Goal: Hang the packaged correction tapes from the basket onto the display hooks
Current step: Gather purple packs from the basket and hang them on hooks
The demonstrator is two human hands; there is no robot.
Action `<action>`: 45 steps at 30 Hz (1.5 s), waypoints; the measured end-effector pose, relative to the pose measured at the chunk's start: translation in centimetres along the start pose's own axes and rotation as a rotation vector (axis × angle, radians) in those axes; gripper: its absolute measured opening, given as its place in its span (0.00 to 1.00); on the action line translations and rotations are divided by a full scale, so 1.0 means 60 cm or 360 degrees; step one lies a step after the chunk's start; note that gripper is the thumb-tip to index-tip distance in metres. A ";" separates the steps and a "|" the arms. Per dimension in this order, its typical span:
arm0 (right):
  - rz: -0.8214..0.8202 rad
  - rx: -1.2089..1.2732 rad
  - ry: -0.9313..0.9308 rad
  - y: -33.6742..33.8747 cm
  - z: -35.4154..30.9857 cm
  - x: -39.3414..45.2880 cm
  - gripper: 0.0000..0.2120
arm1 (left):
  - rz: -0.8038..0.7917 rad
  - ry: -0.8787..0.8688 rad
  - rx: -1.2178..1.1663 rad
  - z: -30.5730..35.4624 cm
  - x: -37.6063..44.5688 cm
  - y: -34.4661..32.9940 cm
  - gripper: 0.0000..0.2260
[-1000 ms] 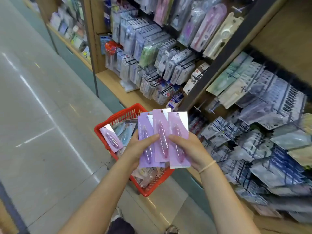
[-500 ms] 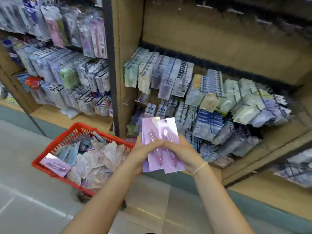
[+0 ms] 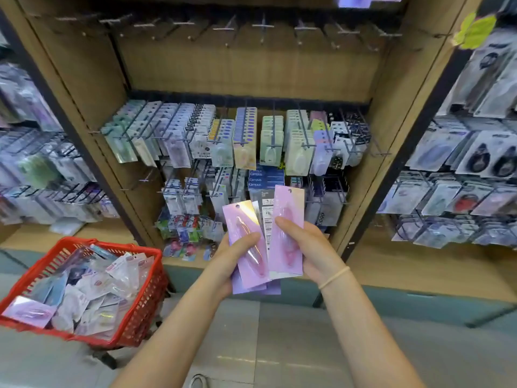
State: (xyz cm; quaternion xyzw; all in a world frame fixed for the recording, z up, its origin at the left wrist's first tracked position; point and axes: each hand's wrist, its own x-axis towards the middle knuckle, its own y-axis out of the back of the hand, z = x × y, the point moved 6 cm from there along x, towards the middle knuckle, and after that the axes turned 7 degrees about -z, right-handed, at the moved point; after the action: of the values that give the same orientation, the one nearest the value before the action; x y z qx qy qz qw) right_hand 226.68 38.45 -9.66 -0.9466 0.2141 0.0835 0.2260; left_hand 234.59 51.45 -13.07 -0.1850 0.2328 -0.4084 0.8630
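Nearest the camera, both forearms reach forward and meet at a small fan of purple packs. The left hand (image 3: pixel 232 257) grips the left pack (image 3: pixel 246 239) with the thumb across its front and the other fingers curled behind; further cards are stacked under it, though how many cannot be told. The right hand (image 3: pixel 305 247) pinches the right pack (image 3: pixel 288 228), with the fingers (image 3: pixel 282 224) over the blister and the palm wrapped round the card's right edge. A turned card with a printed back (image 3: pixel 267 219) sits between the two.

Each pack's long axis runs roughly upright, leaning slightly, with the punched hang hole at the top end, away from the fingers and toward the shelf. That is the relation the next move depends on: the holes already lead, so a pack should only need lifting and pushing forward onto a prong.

To the left and lower, the red basket (image 3: pixel 145 312) stands on the floor, well apart from the hands and holding many more packs.

Beyond the hands, the middle hooks (image 3: pixel 274 127) are crowded with stock. Higher and farther, the top row of hooks (image 3: pixel 263 26) hangs bare. The right pack appears raised a little more than the left one, so the right hand seems the likelier to go first.
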 end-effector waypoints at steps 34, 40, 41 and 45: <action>0.0499 -0.0513 0.0355 0.063 -0.195 0.226 0.16 | -0.0441 0.0074 -0.0690 0.119 0.298 -0.047 0.30; 0.0505 -0.0535 0.0419 0.068 -0.246 0.250 0.15 | -0.0429 0.0147 -0.0720 0.125 0.340 -0.056 0.31; 0.0484 -0.0519 0.0431 0.068 -0.258 0.251 0.15 | -0.0465 0.0161 -0.0680 0.130 0.341 -0.067 0.30; 0.0307 -0.0525 0.0456 0.057 -0.300 0.241 0.09 | -0.0430 0.0158 -0.0575 0.149 0.338 -0.103 0.35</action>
State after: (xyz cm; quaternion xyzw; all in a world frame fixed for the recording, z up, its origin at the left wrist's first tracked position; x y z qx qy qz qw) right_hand 239.19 22.03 1.21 -0.9481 0.3168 0.0035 0.0267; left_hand 247.05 32.85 -7.62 -0.3457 0.3174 -0.4805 0.7409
